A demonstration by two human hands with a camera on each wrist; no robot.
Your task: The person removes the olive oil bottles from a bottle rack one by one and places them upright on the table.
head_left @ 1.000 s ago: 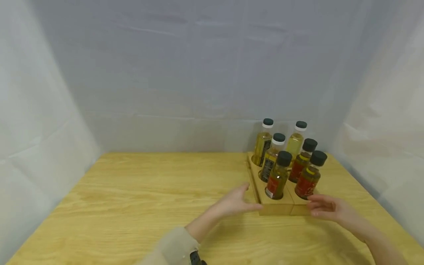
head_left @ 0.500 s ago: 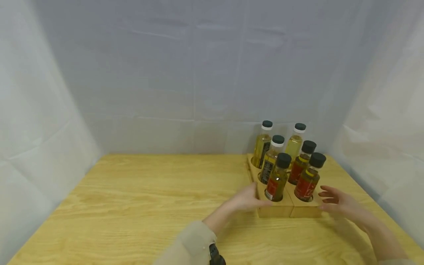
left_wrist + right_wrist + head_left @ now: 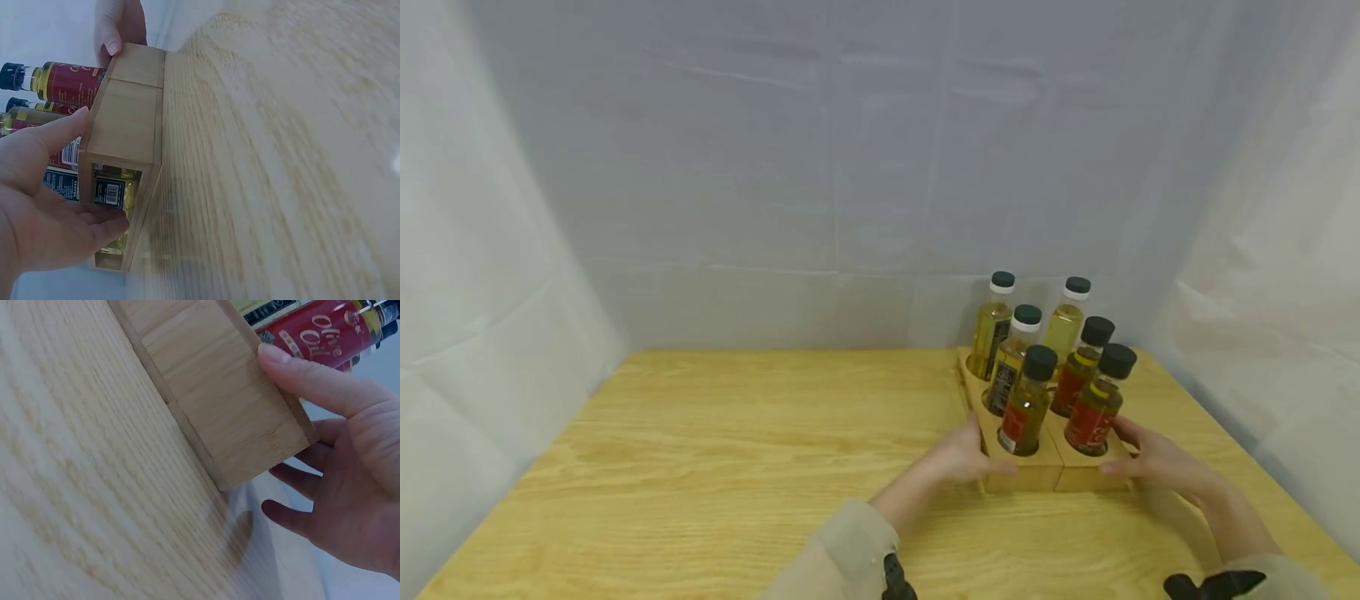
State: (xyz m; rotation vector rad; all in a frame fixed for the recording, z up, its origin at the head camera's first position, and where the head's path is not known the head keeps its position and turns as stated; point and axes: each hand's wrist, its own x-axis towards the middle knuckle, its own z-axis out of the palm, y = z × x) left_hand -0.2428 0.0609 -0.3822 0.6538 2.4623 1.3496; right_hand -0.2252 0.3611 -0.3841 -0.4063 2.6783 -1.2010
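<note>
A: Pale fabric walls close in a light wooden table (image 3: 715, 467), and a wooden rack (image 3: 1045, 473) with six oil bottles stands toward its far right corner.

B: Where are the hands?

A: One at each end of the rack. The left hand (image 3: 958, 458) is against its left side, thumb on the top edge and fingers (image 3: 103, 228) curled in at the open side wall, beside a black-labelled bottle (image 3: 106, 190). The right hand (image 3: 1153, 460) is at the right end, thumb (image 3: 306, 378) laid on the top edge next to the red-labelled bottle (image 3: 328, 331), the other fingers spread just beyond the rack's corner.

B: So both have hold of it?

A: The left hand looks clasped on the rack. The right hand's thumb touches, but I cannot tell whether its lower fingers have closed on the wood.

B: Which step would you call it?

A: Securing a two-handed hold, I'd judge; the rack sits flat on the table between the fingers.

B: And the next move?

A: Probably an even squeeze from both ends, then a level lift or slide, since the tall bottles stand loosely in their holes and could tip.
</note>
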